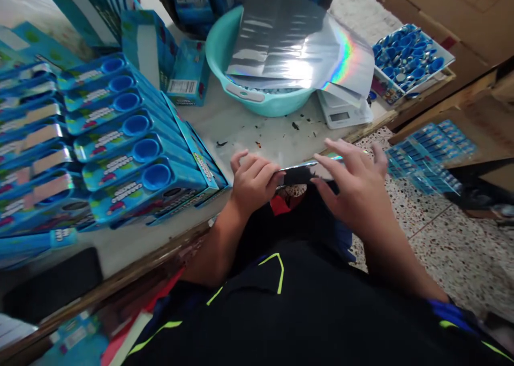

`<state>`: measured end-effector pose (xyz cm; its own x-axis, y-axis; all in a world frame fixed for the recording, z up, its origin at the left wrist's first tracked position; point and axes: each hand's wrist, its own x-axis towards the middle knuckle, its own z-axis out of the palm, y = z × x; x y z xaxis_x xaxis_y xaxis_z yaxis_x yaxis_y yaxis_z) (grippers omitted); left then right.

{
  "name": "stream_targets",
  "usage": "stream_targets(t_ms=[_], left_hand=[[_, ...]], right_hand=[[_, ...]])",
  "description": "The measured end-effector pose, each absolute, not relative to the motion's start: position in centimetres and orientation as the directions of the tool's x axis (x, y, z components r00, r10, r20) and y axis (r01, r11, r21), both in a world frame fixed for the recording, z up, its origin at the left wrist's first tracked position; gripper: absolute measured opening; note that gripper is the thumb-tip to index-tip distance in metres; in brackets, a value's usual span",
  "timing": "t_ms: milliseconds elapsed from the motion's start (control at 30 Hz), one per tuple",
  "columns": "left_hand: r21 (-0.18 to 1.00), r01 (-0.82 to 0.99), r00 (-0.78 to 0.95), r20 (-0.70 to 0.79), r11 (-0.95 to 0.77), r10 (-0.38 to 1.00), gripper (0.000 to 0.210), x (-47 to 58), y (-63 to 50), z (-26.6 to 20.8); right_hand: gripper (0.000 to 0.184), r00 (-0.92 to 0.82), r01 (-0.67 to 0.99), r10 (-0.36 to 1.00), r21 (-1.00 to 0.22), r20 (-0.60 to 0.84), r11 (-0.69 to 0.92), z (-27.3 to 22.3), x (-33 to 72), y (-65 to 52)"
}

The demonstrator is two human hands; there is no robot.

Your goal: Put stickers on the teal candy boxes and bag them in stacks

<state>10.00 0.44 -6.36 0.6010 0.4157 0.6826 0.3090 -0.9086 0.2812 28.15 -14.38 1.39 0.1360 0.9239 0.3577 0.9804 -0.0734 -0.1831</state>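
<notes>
My left hand (257, 180) is closed on the left end of a thin, shiny silver piece (299, 174), seen nearly edge-on at the front edge of the table. What kind of thing it is, I cannot tell. My right hand (353, 176) is at its other end with fingers spread, the thumb and fingertips close against it. To the left stand rows of blue printed boxes (132, 157) with round blue cups (156, 176) showing in their fronts. Beyond my hands, reflective silver sheets (281, 39) lie across a turquoise basin (277, 106).
A white scale (345, 112) stands partly under the sheets. At the back right is a white tray (437, 77) heaped with small blue pieces. Clear-wrapped packs (429, 152) lie low on the right. A dark flat object (56, 283) rests near the table's left front edge.
</notes>
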Motion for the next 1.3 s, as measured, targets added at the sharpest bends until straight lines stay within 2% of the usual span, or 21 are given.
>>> stream_targets(t_ms=[67, 167, 233, 333, 400, 533, 633, 833, 1033, 1133, 1200, 1233, 1300], left_hand=[[0.330, 0.225, 0.596, 0.698, -0.917, 0.397, 0.025, 9.8, 0.4, -6.2], [0.493, 0.041, 0.563, 0.707, -0.869, 0.427, 0.032, 9.2, 0.3, -6.0], [0.577, -0.021, 0.553, 0.687, -0.816, 0.471, 0.034, 9.0, 0.2, -6.0], [0.629, 0.006, 0.564, 0.640, -0.778, 0.522, 0.030, 8.8, 0.3, -6.1], [0.603, 0.036, 0.571, 0.642, -0.797, 0.512, 0.032, 8.9, 0.4, -6.3], [0.448, 0.089, 0.585, 0.699, -0.890, 0.410, 0.030, 9.0, 0.6, -6.6], [0.378, 0.135, 0.606, 0.700, -0.916, 0.378, 0.026, 9.0, 0.7, -6.6], [0.247, 0.106, 0.637, 0.727, -0.963, 0.257, 0.026, 9.0, 0.5, -6.7], [0.239, 0.006, 0.648, 0.739, -0.971, 0.186, 0.037, 8.8, 0.3, -6.8], [0.177, -0.090, 0.582, 0.808, -0.980, 0.093, 0.030, 9.0, 0.2, -6.9], [0.188, -0.188, 0.554, 0.831, -0.964, 0.054, 0.023, 9.0, 0.0, -7.0], [0.221, -0.230, 0.534, 0.843, -0.948, 0.066, 0.020, 9.0, -0.3, -7.0], [0.324, -0.243, 0.443, 0.876, -0.914, 0.192, 0.014, 8.7, -1.3, -6.5]], right_hand=[[0.029, 0.066, 0.973, 0.924, -0.229, 0.376, 0.023, 1.8, 26.5, -13.1], [0.025, 0.007, 0.935, 0.940, -0.336, 0.342, 0.116, 2.0, 25.3, -11.9], [0.024, -0.003, 0.915, 0.953, -0.384, 0.302, 0.124, 1.9, 25.2, -11.5], [0.028, 0.040, 0.915, 0.968, -0.398, 0.246, 0.064, 1.7, 25.4, -11.3], [0.026, 0.073, 0.912, 0.974, -0.411, 0.215, 0.022, 1.5, 25.5, -11.3], [0.024, 0.107, 0.903, 0.981, -0.428, 0.163, -0.028, 1.0, 25.6, -11.1], [0.028, 0.135, 0.899, 0.979, -0.435, 0.153, -0.056, 0.7, 25.5, -11.0], [0.028, 0.131, 0.868, 0.977, -0.496, 0.170, -0.030, 0.6, 25.9, -10.8], [0.024, 0.191, 0.829, 0.955, -0.558, 0.229, -0.032, 0.7, 26.8, -10.5], [0.023, 0.246, 0.837, 0.927, -0.545, 0.284, -0.055, 0.7, 27.3, -10.4], [0.024, 0.287, 0.863, 0.890, -0.500, 0.353, -0.079, 0.8, 27.6, -10.2], [0.024, 0.306, 0.875, 0.867, -0.475, 0.394, -0.094, 0.8, 27.7, -9.9], [0.026, 0.325, 0.894, 0.824, -0.434, 0.464, -0.108, 0.7, 27.8, -9.0]])
